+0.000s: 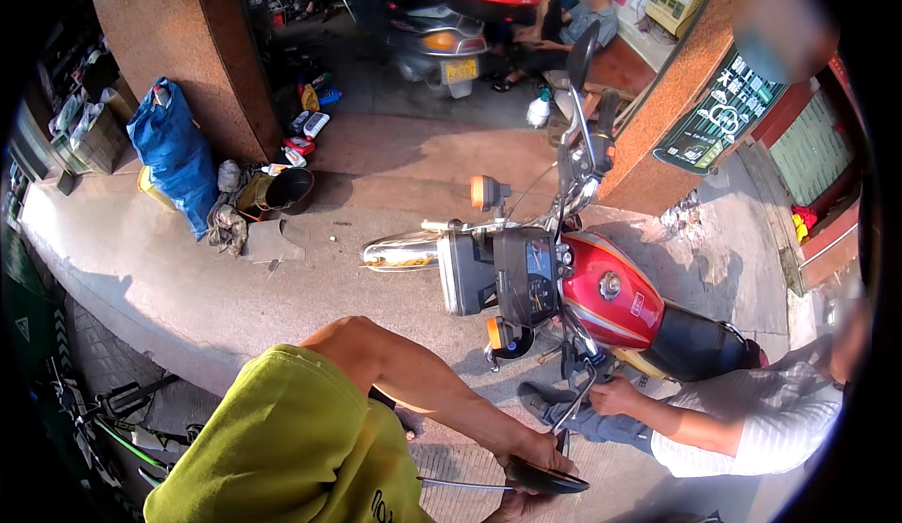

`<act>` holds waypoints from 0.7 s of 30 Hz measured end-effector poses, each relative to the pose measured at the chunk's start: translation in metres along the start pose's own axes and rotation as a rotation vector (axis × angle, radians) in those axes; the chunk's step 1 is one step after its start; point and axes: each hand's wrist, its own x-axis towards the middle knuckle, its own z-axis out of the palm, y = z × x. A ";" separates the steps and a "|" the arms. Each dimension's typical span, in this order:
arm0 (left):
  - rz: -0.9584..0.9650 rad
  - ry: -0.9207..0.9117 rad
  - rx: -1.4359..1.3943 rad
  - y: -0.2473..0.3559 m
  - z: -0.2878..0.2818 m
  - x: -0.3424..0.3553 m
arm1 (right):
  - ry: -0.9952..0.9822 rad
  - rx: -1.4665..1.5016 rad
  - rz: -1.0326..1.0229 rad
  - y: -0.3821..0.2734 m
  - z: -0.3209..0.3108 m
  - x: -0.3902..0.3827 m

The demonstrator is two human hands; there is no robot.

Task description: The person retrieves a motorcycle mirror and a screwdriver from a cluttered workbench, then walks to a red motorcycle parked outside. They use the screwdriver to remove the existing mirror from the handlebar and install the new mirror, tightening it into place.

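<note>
My left hand (537,450) is closed on the top edge of a black motorcycle mirror (550,480), which is tilted low at the near side. My left arm, in a yellow-green sleeve (272,429), crosses toward it. Below the mirror, my right hand (519,506) shows only in part, its fingers bent and mostly hidden. A thin metal rod (465,484) runs left from beside that hand. The red motorcycle (606,288) stands in front. A person in a white striped shirt has a hand (613,396) at the near handlebar grip.
At the left, a blue sack (174,147) leans by a brown pillar (202,44), with a dark basin (288,189), rags and bottles nearby. A scooter (442,44) and seated people are at the back. A bicycle (103,420) stands at the lower left.
</note>
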 end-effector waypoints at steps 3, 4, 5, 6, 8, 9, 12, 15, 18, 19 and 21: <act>-0.140 -0.106 -0.051 0.009 -0.004 -0.012 | 0.586 0.153 0.101 0.009 0.010 -0.002; -0.109 -0.157 -0.036 0.010 -0.006 -0.014 | 0.782 0.204 0.140 0.011 0.014 -0.001; -0.088 -0.217 -0.022 0.010 -0.009 -0.017 | 0.641 0.423 0.110 0.012 0.011 -0.004; -0.067 -0.277 -0.007 0.010 -0.011 -0.019 | 0.490 0.638 0.057 0.013 0.006 -0.008; 0.018 -0.204 0.019 -0.001 -0.009 -0.011 | 0.272 0.870 0.028 0.014 0.000 -0.017; 0.078 -0.135 0.020 -0.007 -0.009 -0.012 | 0.265 0.848 0.056 0.017 0.000 -0.009; 0.024 -0.124 0.414 0.039 0.007 -0.057 | 0.420 0.488 0.070 0.027 0.010 0.009; 0.262 -0.046 -0.139 -0.013 -0.002 -0.018 | 0.556 0.234 0.111 0.036 0.020 0.023; 0.221 -0.205 -0.182 -0.015 -0.008 -0.017 | 0.639 0.110 0.122 0.042 0.022 0.025; 0.273 -0.176 -0.090 -0.008 -0.005 -0.021 | 0.669 0.056 0.134 0.042 0.023 0.028; 0.358 -0.136 0.019 0.001 0.002 -0.029 | 0.705 -0.011 0.155 0.043 0.024 0.030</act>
